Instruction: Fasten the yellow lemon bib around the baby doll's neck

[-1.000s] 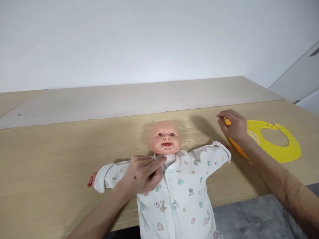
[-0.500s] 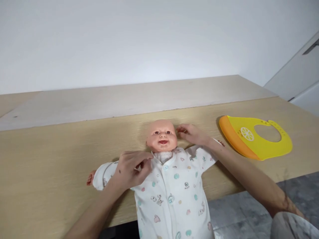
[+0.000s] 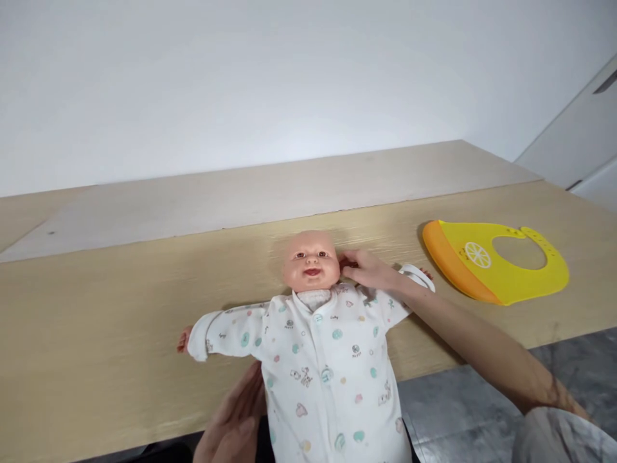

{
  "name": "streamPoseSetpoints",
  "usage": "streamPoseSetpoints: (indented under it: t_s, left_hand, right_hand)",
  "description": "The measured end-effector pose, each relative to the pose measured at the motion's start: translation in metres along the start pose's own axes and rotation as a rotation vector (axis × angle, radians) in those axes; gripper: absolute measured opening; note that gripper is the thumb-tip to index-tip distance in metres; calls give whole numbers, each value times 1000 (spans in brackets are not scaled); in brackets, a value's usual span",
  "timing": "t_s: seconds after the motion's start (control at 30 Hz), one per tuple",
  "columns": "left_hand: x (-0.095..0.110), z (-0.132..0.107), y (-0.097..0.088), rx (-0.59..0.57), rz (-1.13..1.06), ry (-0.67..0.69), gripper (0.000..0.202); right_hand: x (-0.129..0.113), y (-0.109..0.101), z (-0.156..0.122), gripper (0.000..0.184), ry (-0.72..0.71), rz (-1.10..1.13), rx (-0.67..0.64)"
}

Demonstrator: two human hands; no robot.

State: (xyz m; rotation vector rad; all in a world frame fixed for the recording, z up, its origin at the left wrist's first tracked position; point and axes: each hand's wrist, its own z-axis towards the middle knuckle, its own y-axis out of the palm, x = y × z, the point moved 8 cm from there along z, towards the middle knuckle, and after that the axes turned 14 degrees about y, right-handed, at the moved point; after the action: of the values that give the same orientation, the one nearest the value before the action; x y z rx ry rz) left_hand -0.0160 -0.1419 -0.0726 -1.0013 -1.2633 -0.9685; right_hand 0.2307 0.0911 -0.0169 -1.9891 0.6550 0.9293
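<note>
A baby doll (image 3: 332, 360) lies face up, arms spread, in a white sleepsuit printed with small animals and coloured spots. Its bald head (image 3: 311, 257) rests on the table, while the lower body runs over the front edge. At the side of the head and neck, my right hand (image 3: 369, 270) has loosely bent fingers, with a gap between thumb and fingers; the fingertips are partly hidden. Low beside the doll's torso, my left hand (image 3: 236, 418) has its fingers stretched out, their tips at or under the sleepsuit's side.
A yellow bib (image 3: 513, 283) with an orange pocket and a lemon-slice print lies to the right on the wooden table (image 3: 96, 334). A pale panel (image 3: 270, 193) runs along the back against the white wall (image 3: 289, 83). Grey floor (image 3: 463, 405) shows past the front edge.
My left hand has left the doll's shoulder and moved down beside its torso, uncovering the sleeve. My right hand has shifted slightly down against the head and neck.
</note>
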Motion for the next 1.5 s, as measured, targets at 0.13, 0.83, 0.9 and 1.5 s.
streamPoseSetpoints:
  t_s: [0.13, 0.83, 0.9, 1.5]
  left_hand:
    - [2, 7, 34, -80, -271, -232, 40]
    - [52, 105, 98, -49, -340, -296, 29]
    - [61, 111, 100, -37, -366, -260, 33]
    - [127, 186, 114, -468, -365, 204, 40]
  right_hand:
    - [4, 13, -3, 43, 84, 316, -141]
    - [-13, -6, -4, 82, -33, 787, -216]
    - [-23, -17, -5, 83, -68, 776, -176]
    - [-122, -67, 7, 90, -407, 682, -126]
